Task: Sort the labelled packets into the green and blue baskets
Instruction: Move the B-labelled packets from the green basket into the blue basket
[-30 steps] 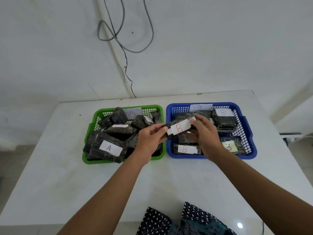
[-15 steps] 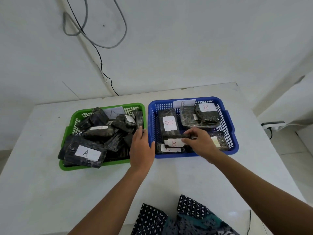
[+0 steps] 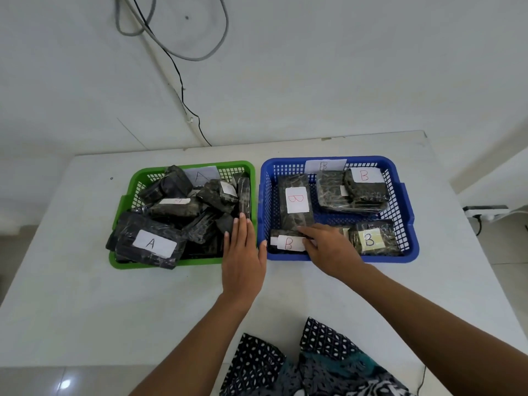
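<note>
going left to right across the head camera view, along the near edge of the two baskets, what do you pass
Packet labelled A → green basket near rim → left hand → packet labelled B → right hand → yellow-labelled packet → blue basket corner.

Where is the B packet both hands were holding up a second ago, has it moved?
Yes. The B packet went down into the blue basket and now lies along its near wall, under the right hand.

The green basket [image 3: 123,205] and blue basket [image 3: 407,207] are perforated plastic, the dark packets [image 3: 177,210] wear what looks like glossy, crinkled film with matt paper labels [image 3: 297,200], and the desk [image 3: 114,310] is smooth, faintly shiny white.
</note>
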Available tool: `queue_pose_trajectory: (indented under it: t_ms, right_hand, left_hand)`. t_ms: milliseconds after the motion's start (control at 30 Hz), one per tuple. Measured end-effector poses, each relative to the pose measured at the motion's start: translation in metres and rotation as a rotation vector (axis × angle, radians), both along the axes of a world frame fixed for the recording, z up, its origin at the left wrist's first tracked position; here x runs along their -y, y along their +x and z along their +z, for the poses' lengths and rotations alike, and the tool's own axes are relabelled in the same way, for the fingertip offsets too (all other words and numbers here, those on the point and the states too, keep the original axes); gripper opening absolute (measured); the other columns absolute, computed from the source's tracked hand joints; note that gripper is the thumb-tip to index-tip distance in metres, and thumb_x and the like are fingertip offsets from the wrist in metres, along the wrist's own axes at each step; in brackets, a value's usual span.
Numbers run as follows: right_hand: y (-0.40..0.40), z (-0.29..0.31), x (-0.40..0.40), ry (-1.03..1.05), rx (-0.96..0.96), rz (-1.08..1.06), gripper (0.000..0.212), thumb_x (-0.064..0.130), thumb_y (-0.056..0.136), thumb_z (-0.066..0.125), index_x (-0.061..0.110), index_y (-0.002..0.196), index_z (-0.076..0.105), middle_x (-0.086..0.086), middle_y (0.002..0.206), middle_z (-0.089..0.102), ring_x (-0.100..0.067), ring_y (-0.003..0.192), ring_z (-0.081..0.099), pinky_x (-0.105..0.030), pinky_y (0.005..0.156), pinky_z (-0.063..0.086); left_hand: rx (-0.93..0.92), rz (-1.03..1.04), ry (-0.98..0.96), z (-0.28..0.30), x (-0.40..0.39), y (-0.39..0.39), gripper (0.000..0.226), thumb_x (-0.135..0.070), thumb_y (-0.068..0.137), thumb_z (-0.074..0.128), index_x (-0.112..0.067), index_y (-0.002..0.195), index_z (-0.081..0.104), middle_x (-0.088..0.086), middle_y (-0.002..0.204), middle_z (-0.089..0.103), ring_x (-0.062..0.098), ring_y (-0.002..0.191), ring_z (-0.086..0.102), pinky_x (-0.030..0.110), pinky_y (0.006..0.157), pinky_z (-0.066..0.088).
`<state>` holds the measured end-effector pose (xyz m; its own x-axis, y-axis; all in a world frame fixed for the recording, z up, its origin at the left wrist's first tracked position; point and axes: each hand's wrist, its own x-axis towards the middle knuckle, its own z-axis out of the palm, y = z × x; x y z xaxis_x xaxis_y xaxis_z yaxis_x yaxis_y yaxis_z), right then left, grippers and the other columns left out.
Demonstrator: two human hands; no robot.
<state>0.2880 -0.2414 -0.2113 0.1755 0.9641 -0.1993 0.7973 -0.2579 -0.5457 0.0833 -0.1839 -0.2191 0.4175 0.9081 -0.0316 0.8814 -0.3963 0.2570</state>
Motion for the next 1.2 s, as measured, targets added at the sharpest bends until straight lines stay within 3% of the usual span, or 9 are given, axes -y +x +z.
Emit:
queue_pose_trajectory:
  t_ms: [133, 233, 367, 567, 667, 800, 900, 1033, 1200]
  right_hand:
    - [-0.001, 0.003, -0.002, 0.047, 0.045, 0.007, 0.042, 0.029, 0.099, 0.056, 0.024, 0.141, 0.054, 0.001, 0.133, 0.059, -0.023, 0.12, 0.053, -0.042, 0.092, 0.052]
    - [-0.004, 0.012, -0.013, 0.168, 0.054, -0.022, 0.039, 0.028, 0.098, 0.058, 0.021, 0.136, 0.058, 0.0, 0.128, 0.061, -0.023, 0.116, 0.056, -0.042, 0.084, 0.055]
    - [-0.015, 0.024, -0.049, 0.236, 0.05, 0.024, 0.039, 0.03, 0.099, 0.057, 0.02, 0.136, 0.059, -0.002, 0.13, 0.062, -0.024, 0.118, 0.056, -0.041, 0.088, 0.053]
    - [-0.063, 0.041, -0.1, 0.343, 0.049, 0.327, 0.041, 0.029, 0.096, 0.064, 0.017, 0.135, 0.061, -0.006, 0.134, 0.062, -0.027, 0.121, 0.058, -0.043, 0.095, 0.053]
    - [-0.094, 0.04, -0.109, 0.336, 0.041, 0.5, 0.05, 0.036, 0.095, 0.065, 0.018, 0.14, 0.057, -0.005, 0.142, 0.057, -0.024, 0.129, 0.053, -0.041, 0.104, 0.049]
    - [-0.131, 0.029, -0.105, 0.314, 0.032, 0.575, 0.07, 0.051, 0.089, 0.069, 0.021, 0.148, 0.048, -0.003, 0.153, 0.047, -0.021, 0.138, 0.046, -0.041, 0.104, 0.049]
    - [-0.149, 0.021, -0.103, 0.366, 0.037, 0.525, 0.066, 0.045, 0.091, 0.069, 0.022, 0.148, 0.047, -0.003, 0.151, 0.048, -0.022, 0.136, 0.048, -0.042, 0.099, 0.053]
    - [-0.157, 0.025, -0.108, 0.456, -0.035, 0.392, 0.047, 0.03, 0.095, 0.066, 0.016, 0.139, 0.058, -0.006, 0.135, 0.062, -0.024, 0.118, 0.062, -0.042, 0.09, 0.056]
    - [-0.141, 0.051, -0.124, 0.389, -0.427, -0.027, 0.038, 0.031, 0.1, 0.056, 0.018, 0.137, 0.058, 0.004, 0.107, 0.072, -0.007, 0.083, 0.065, -0.025, 0.073, 0.053]
  left_hand:
    - [0.034, -0.006, -0.003, 0.005, -0.001, -0.004, 0.063, -0.039, 0.105, 0.039, -0.007, 0.157, 0.022, 0.007, 0.167, 0.011, 0.021, 0.154, 0.009, 0.042, 0.125, 0.015]
    - [0.098, -0.012, 0.017, 0.018, -0.008, -0.011, 0.059, -0.037, 0.102, 0.051, -0.006, 0.151, 0.04, 0.009, 0.16, 0.035, 0.025, 0.148, 0.031, 0.042, 0.118, 0.033]
    - [0.192, -0.021, 0.115, 0.038, -0.027, -0.027, 0.049, -0.027, 0.097, 0.062, -0.005, 0.14, 0.055, 0.009, 0.145, 0.054, 0.026, 0.136, 0.047, 0.043, 0.106, 0.047]
    - [0.163, -0.014, 0.251, 0.054, -0.051, -0.082, 0.048, -0.023, 0.092, 0.067, -0.002, 0.135, 0.059, 0.014, 0.138, 0.059, 0.032, 0.131, 0.051, 0.048, 0.104, 0.047]
    - [0.167, 0.049, 0.293, 0.053, -0.054, -0.117, 0.043, -0.021, 0.093, 0.068, 0.0, 0.13, 0.063, 0.015, 0.133, 0.063, 0.032, 0.131, 0.052, 0.049, 0.103, 0.048]
    - [0.107, 0.035, 0.304, 0.052, -0.057, -0.144, 0.039, -0.016, 0.093, 0.067, 0.0, 0.128, 0.065, 0.015, 0.133, 0.064, 0.029, 0.133, 0.053, 0.049, 0.106, 0.046]
    - [0.083, -0.008, 0.314, 0.05, -0.059, -0.151, 0.036, -0.013, 0.092, 0.067, 0.0, 0.125, 0.067, 0.014, 0.133, 0.064, 0.028, 0.134, 0.052, 0.05, 0.111, 0.042]
    - [0.153, -0.013, 0.295, 0.05, -0.063, -0.152, 0.035, -0.016, 0.094, 0.065, -0.002, 0.126, 0.066, 0.012, 0.135, 0.062, 0.027, 0.137, 0.049, 0.049, 0.115, 0.036]
    - [0.319, 0.067, 0.229, 0.06, -0.076, -0.14, 0.04, -0.025, 0.099, 0.06, -0.007, 0.134, 0.062, 0.008, 0.139, 0.06, 0.022, 0.14, 0.044, 0.047, 0.118, 0.033]
